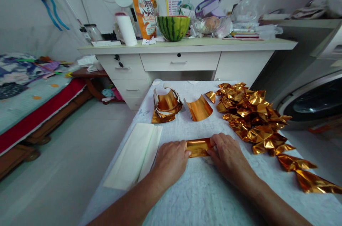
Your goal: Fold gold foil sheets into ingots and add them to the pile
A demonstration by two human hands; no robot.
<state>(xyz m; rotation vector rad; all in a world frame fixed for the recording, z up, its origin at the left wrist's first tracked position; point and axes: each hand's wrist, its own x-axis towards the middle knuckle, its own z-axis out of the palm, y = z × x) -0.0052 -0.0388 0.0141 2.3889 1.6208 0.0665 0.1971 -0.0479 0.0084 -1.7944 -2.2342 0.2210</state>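
A strip of shiny gold foil paper [198,147] lies across the cloth-covered table between my hands. My left hand [172,158] pinches its left end, and my right hand [227,154] grips the right end; the fingertips hide both ends. Beyond it rests a curved sheet of gold foil paper [200,108]. To its left stands a loose roll of gold foil strips [167,103] with white backing. Folded white paper [133,156] is beside my left forearm. On the right a pile of folded gold foil pieces [248,112] spreads along the table.
The table [192,197] meets a white desk [179,62] holding half a watermelon [173,28], an orange pouch [144,12] and a paper roll [126,29]. A washing machine [315,76] stands at right, a bed [40,101] at left. Twisted foil [307,176] overhangs the right edge.
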